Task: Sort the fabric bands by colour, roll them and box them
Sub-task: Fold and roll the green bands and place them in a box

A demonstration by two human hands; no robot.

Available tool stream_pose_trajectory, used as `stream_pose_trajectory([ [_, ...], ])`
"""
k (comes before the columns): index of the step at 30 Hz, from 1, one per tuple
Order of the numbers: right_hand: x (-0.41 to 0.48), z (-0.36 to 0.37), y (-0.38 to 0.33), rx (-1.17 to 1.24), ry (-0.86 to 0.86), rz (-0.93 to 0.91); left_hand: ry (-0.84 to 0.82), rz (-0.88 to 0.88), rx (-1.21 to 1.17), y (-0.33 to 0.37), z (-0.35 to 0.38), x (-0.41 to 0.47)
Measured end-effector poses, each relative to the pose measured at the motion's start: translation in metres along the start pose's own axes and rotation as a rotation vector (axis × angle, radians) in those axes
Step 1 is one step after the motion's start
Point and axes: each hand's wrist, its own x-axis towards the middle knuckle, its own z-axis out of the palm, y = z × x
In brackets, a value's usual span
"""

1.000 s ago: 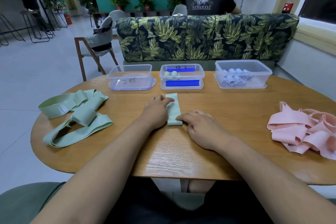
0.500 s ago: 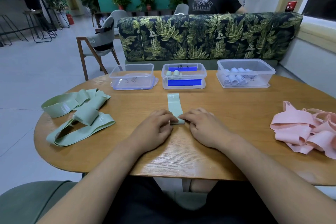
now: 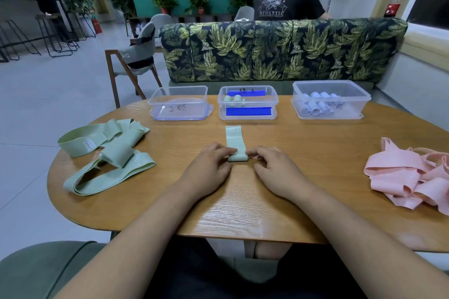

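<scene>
Band: the pale green fabric band (image 3: 234, 141) lies lengthwise on the round wooden table (image 3: 243, 204), its near end rolled, in front of the middle clear plastic box (image 3: 247, 115).
Your left hand (image 3: 209, 170): curled fingers pinch the roll's left end.
Your right hand (image 3: 277, 172): curled fingertips pinch its right end.

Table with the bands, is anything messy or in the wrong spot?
Nothing stands out. Green fabric bands and pink fabric bands lie in separate heaps, the middle clear plastic box holds only green rolls, and the left hand and right hand pinch the rolled end of one green band.
</scene>
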Motion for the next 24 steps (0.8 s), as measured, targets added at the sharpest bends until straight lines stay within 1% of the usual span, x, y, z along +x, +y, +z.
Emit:
stream_pose_trajectory([
  [3, 0.007, 0.001, 0.000, -0.048, 0.000, -0.002, 0.028, -0.084, -0.038, 0.005, -0.002, 0.000],
  [5, 0.012, 0.003, 0.000, -0.059, -0.014, 0.030, 0.036, -0.134, -0.043, 0.005, -0.002, 0.000],
  [8, 0.019, 0.006, 0.000, -0.057, -0.032, 0.070, 0.052, -0.165, -0.050, 0.003, 0.000, 0.001],
  [10, 0.023, 0.006, 0.000, -0.053, -0.042, 0.092, 0.058, -0.176, -0.011, 0.003, 0.002, 0.003],
  [13, 0.029, 0.007, -0.002, -0.132, -0.060, 0.105, 0.061, -0.141, 0.085, 0.005, 0.007, 0.006],
  [18, 0.037, 0.009, -0.006, -0.207, -0.076, 0.136, 0.067, -0.056, 0.156, 0.007, 0.010, 0.004],
  [22, 0.041, 0.009, -0.008, -0.215, -0.093, 0.149, 0.012, -0.067, 0.202, 0.011, 0.004, 0.008],
  [24, 0.040, 0.009, -0.006, -0.198, -0.066, 0.127, -0.015, -0.075, 0.240, 0.014, 0.002, 0.013],
])
